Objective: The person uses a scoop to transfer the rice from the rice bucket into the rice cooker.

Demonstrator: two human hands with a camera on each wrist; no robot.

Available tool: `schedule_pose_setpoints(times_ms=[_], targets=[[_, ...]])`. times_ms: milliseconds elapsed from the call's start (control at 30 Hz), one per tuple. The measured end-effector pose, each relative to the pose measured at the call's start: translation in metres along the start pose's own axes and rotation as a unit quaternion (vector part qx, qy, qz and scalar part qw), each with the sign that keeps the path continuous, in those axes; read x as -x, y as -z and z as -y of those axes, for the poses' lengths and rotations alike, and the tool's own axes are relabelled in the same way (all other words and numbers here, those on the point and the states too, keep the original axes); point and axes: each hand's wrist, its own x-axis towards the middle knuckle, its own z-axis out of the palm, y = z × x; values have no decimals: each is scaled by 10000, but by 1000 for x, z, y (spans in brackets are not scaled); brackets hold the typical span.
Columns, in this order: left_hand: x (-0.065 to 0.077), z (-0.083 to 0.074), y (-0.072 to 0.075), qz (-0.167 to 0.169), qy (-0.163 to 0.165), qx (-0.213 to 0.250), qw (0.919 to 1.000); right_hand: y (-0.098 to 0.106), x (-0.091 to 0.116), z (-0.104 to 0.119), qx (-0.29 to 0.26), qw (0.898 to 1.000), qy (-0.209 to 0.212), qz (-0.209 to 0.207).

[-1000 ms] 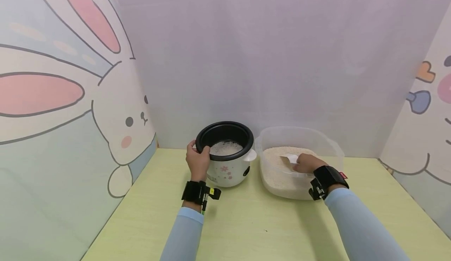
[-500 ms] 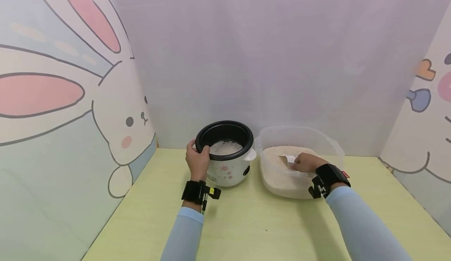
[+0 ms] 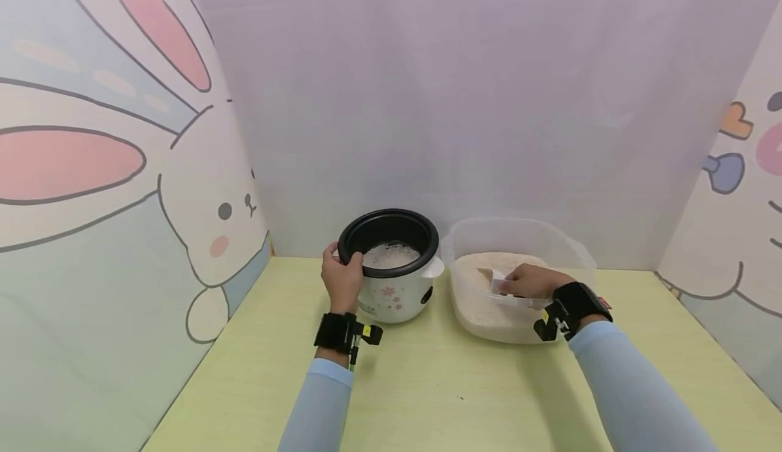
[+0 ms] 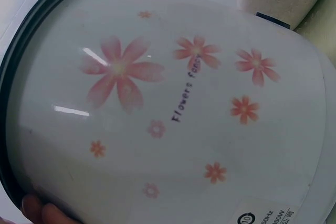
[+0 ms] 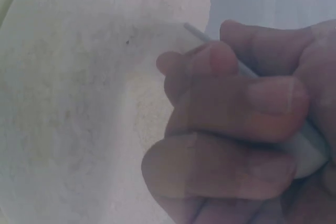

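My left hand grips the left side of a white rice cooker, thumb over its black rim. Inside the black pot lies some white rice. The left wrist view shows the cooker's flower-printed wall with fingertips at its lower left. In the translucent bin to the right, my right hand grips a small white scoop at the rice. Close up in the right wrist view, curled fingers wrap round the scoop's handle.
Both the cooker and bin stand near the back of a pale yellow-green table, against a plain curtain. A rabbit-printed panel borders the left side; another printed panel borders the right.
My right hand and the scoop have shifted slightly left within the bin, with the wrist turning a little. The left hand and the rice cooker look unmoved.
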Motion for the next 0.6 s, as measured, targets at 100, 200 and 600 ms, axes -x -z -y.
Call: schedule_pose_setpoints(times_ms=[100, 200, 600], targets=[[0, 1, 0, -8, 6, 37, 10000, 0, 1, -1, -324, 9994, 59, 78], [-1, 1, 0, 2, 17, 59, 10000, 0, 0, -2, -823, 9965, 80, 139], [-1, 1, -1, 38, 97, 121, 9999, 4, 0, -9, -2492, 9670, -14, 529]])
